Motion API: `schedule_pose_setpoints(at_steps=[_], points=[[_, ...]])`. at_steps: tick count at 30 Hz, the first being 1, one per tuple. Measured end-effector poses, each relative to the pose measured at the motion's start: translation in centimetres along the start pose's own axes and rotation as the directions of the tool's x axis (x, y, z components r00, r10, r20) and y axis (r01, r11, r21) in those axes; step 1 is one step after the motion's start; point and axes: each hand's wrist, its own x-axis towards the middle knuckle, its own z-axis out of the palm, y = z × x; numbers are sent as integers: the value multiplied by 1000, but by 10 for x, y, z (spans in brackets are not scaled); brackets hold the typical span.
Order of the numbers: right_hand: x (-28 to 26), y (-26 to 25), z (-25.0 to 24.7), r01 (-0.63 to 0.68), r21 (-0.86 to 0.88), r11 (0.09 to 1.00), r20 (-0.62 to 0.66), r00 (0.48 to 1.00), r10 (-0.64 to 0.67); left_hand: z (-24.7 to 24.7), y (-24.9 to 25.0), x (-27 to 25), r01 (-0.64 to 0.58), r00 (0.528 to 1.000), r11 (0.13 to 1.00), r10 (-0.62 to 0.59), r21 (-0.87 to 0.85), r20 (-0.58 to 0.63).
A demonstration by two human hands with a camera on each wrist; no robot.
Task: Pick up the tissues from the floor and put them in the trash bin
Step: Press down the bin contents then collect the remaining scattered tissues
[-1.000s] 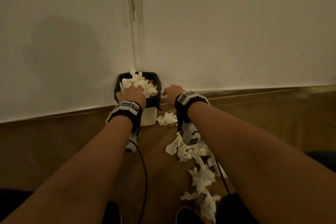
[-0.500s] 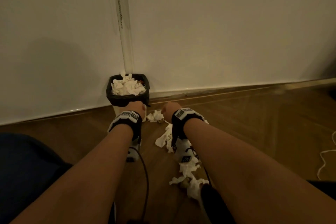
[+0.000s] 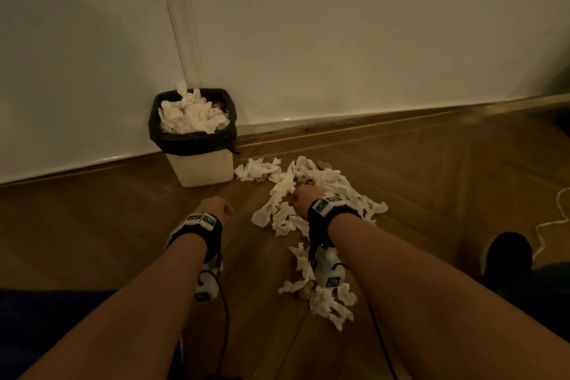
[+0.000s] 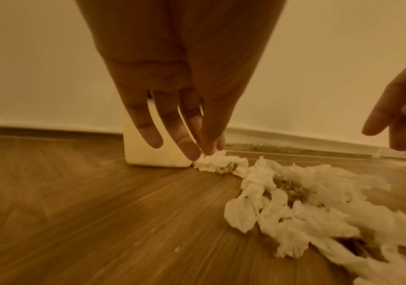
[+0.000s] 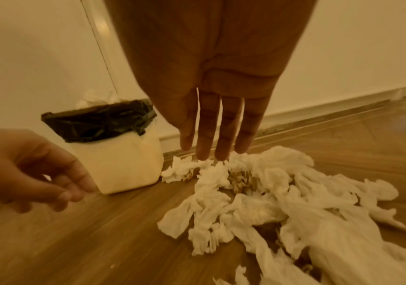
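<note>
Fingers of both hands hung straight, holding nothing, above tissues on herringbone wood floor. Lined trash bin stood against white wall.

Dim, warm indoor light; the head view is dark and grainy, with a soft shadow on the wall at left. Both wrist views are yellow-tinted, smeared, perhaps by motion, and bowed at their edges
</note>
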Motion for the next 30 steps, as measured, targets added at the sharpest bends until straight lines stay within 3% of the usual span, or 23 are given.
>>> schedule_pose_setpoints(at_steps=[6,10,17,23,27,30], points=[[31,0,38,52,8,999,76,996,-52,46,-35,19,114,993,972,-103,-207,64],[49,1,60,48,43,998,43,998,-50,81,-59,24,172,984,937,-147,-304,103],[72,8,88,54,37,998,84,995,-57,107,-62,39,201,979,909,-196,-366,52],[82,14,96,45,109,993,28,998,-48,100,-47,50,194,980,915,-197,-354,27],[86,14,96,69,159,985,-73,996,-58,92,-42,55,232,969,932,-198,-280,145],[89,11,98,81,122,989,-111,992,-67,96,-40,52,185,981,962,-170,-200,94]])
